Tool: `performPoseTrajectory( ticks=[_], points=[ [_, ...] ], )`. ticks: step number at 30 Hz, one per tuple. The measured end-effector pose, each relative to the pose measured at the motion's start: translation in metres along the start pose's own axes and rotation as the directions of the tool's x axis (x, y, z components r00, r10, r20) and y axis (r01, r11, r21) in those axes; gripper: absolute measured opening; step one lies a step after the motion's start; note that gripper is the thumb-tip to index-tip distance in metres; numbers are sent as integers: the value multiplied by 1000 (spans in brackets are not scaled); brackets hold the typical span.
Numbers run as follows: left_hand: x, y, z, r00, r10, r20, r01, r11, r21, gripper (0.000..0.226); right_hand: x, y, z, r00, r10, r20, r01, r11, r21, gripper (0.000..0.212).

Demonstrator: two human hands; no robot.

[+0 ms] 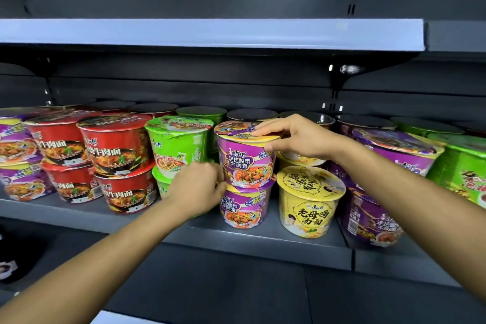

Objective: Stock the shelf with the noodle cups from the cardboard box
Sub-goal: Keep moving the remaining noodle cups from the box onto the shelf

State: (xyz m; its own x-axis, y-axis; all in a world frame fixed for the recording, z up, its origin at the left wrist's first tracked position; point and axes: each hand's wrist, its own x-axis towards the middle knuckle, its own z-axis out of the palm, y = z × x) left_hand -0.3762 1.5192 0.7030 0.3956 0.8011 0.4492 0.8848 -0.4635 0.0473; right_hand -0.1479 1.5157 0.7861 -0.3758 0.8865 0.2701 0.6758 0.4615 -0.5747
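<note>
The top purple noodle cup (246,156) sat on another purple cup (243,208), near the front of the grey shelf (263,242). The right hand (297,138) held it at the lid, fingers curled over the top and thumb on the rim. The left hand (197,187) touched its lower left side with bent fingers. A yellow cup (309,201) stood just beside on the right. Green cups (178,143) and red cups (115,148) were stacked on the left.
</note>
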Motion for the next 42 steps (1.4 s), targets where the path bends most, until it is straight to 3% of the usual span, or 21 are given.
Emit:
performPoseTrajectory(
  ticks=[2, 6, 12, 16, 35, 42],
  points=[
    [-2, -1, 6, 998, 37, 46, -39, 998, 40, 26, 0, 2, -1, 1000, -2, 10, 2, 999, 46, 38],
    [-2, -9, 13, 995, 96, 12, -96, 995, 6, 28, 0, 2, -1, 1000, 16, 23, -18, 994, 106, 36],
    [0, -23, 19, 979, 189, -79, -195, 978, -74, 22, -2, 1, 4, 1000, -1, -14, 1, 1000, 7, 37],
    [0, -23, 22, 960, 242, -140, -246, 969, -12, 23, -2, -3, 9, 995, -19, -103, 17, 1000, -26, 25],
    [0, -11, 22, 927, 293, -233, -269, 954, 132, 22, -5, -2, 16, 982, -31, -184, 10, 994, -110, 31],
    [1, -5, 19, 955, 199, -222, -183, 979, 90, 17, -7, -2, 14, 988, -23, -156, -1, 989, -149, 28]
  ],
)
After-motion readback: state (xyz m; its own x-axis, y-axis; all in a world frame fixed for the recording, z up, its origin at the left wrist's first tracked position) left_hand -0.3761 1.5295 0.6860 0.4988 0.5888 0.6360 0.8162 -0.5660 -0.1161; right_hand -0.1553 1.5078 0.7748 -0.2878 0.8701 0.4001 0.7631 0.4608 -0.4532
